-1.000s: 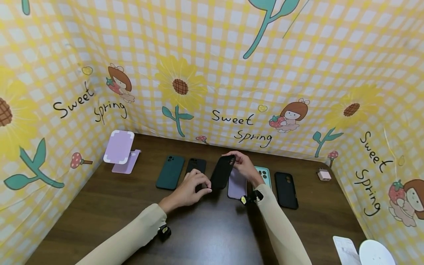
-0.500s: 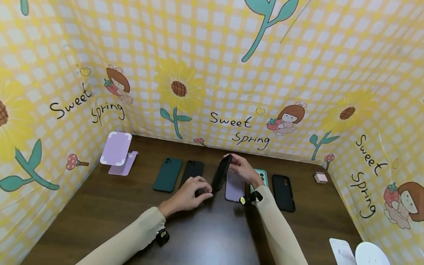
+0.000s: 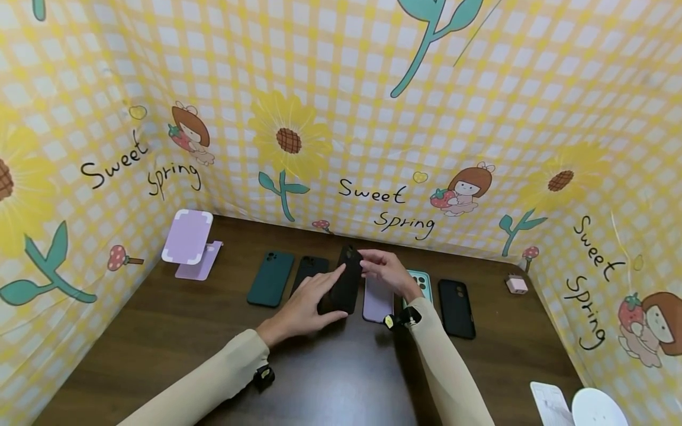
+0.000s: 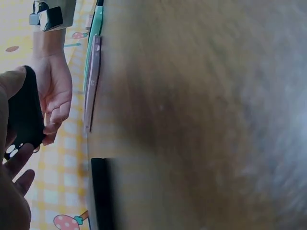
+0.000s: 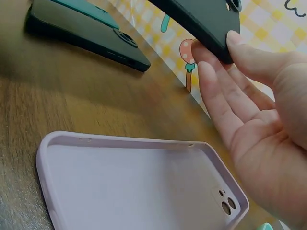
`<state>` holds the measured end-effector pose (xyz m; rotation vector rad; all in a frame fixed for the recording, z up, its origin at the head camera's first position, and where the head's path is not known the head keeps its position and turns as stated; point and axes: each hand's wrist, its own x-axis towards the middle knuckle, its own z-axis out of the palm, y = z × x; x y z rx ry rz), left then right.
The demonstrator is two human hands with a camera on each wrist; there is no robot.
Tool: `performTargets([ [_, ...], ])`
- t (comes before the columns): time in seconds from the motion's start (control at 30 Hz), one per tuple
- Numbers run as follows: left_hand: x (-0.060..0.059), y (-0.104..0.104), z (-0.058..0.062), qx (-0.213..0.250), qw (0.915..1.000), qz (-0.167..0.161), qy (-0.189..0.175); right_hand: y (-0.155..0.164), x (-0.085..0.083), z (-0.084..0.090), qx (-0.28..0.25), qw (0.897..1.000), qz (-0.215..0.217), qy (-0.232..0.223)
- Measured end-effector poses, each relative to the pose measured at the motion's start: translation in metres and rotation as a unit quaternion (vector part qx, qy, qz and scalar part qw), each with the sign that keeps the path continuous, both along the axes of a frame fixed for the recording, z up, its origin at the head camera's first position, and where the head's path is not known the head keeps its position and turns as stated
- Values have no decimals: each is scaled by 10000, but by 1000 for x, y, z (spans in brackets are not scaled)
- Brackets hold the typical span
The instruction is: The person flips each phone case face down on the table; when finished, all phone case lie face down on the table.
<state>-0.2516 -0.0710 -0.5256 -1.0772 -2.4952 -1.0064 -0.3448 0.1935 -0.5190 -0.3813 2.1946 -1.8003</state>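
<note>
A black phone case (image 3: 348, 285) is held tilted above the table, its camera cutouts at the upper end. My left hand (image 3: 305, 307) grips it from the left, fingers spread along its side and thumb near the lower end. With thumb and fingertips, my right hand (image 3: 388, 271) pinches its upper right corner, as the right wrist view shows. Beneath the right hand lies a lavender phone case (image 5: 129, 187), hollow side up. Left of the held case are a dark phone case (image 3: 311, 267), partly hidden by the left hand, and a dark teal phone case (image 3: 270, 279).
A mint phone case (image 3: 423, 283), partly covered by the right wrist, and another black phone case (image 3: 456, 309) lie to the right. A lavender stand (image 3: 189, 242) is at back left. A small pink charger (image 3: 517, 284) and a white round object (image 3: 599, 408) are on the right.
The black phone case has turned about its long side, through edge-on, to show its other face. My left fingers have spread up its side; the right hand stays at its upper end.
</note>
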Motion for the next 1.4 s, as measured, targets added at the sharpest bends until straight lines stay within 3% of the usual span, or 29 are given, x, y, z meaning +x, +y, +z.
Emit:
performTargets([
  [0.27, -1, -1, -5, -257, 9979, 559, -209, 5, -3, 1, -232, 9992, -299, 144],
  [0.47, -4, 4, -6, -220, 9930, 989, -613, 7, -4, 6, 263, 9969, -652, 362],
  [0.63, -8, 11, -9, -621, 9844, 1415, -844, 2, -5, 6, 719, 9918, -865, 607],
  [0.9, -14, 21, -12, -1187, 9754, 1659, -833, -11, -7, -3, 2182, 9630, -990, 1233],
  [1.1, -16, 27, -17, -1458, 9727, 1584, -866, -11, -1, -7, 3127, 9346, -956, 1401],
  [1.4, -17, 21, -17, -1679, 9689, 1604, -859, -17, -5, -18, 3501, 9171, -689, 1776],
])
